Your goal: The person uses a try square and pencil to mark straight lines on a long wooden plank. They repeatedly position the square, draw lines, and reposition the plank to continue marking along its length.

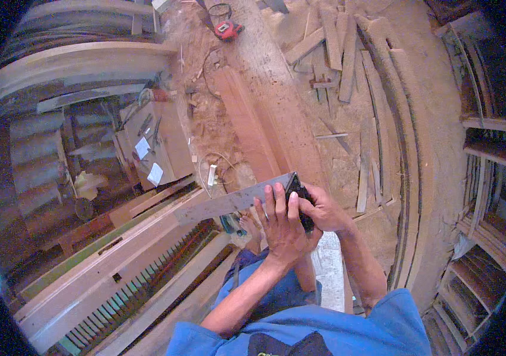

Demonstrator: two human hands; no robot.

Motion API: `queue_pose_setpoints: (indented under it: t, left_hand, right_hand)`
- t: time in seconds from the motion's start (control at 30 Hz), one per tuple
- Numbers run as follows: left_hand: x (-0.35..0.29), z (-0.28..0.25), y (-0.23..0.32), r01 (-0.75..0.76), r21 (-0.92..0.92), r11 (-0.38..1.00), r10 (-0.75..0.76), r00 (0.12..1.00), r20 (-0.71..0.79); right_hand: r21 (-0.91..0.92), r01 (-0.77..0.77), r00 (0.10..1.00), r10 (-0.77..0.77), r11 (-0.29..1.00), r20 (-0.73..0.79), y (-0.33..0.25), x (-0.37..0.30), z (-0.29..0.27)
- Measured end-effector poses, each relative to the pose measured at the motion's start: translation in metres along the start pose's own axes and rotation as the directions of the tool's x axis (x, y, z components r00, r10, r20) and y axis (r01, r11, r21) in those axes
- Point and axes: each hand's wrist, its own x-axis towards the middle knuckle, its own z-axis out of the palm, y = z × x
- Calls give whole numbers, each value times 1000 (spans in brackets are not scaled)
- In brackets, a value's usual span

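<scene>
In front of my body, both hands hold a tool with a flat, wide metal blade [229, 202] and a black handle [296, 187]. It could be a try square or a handsaw; I cannot tell which. My right hand [326, 209] is closed around the handle from the right. My left hand [285, 232] lies against the inner end of the blade, its fingers over the metal and its thumb on the handle. The blade points left, past the near end of a reddish wooden board [251, 127], which lies lengthwise ahead of me.
A red tape measure [227, 29] lies at the far end. Offcuts [331, 38] and long strips litter the dusty right side. At left stand a brown box [173, 139] with papers and a long wooden frame with a slatted row [125, 302]. Shelves [481, 249] line the right.
</scene>
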Motion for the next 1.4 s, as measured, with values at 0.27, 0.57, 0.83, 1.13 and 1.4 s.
queue_pose_setpoints:
  t: [0.27,0.57,0.83,1.13,1.4]
  left_hand:
    - [1,-4,2,26,9,1000,-26,999,23]
    - [0,-3,2,33,16,999,-33,999,30]
    - [4,-6,5,10,74,997,-14,999,48]
    - [2,-8,5,18,21,1000,-19,998,59]
    - [0,-9,9,60,86,995,-68,993,99]
  right_hand:
    - [-74,2,1000,-2,997,-9,5,3,-2]
    - [-47,23,1000,-22,999,21,2,4,-2]
    - [39,-47,978,54,998,-202,-4,-1,-22]
    - [-569,395,767,-600,721,-227,-105,48,-15]
    - [-829,377,800,-597,414,66,-120,65,9]
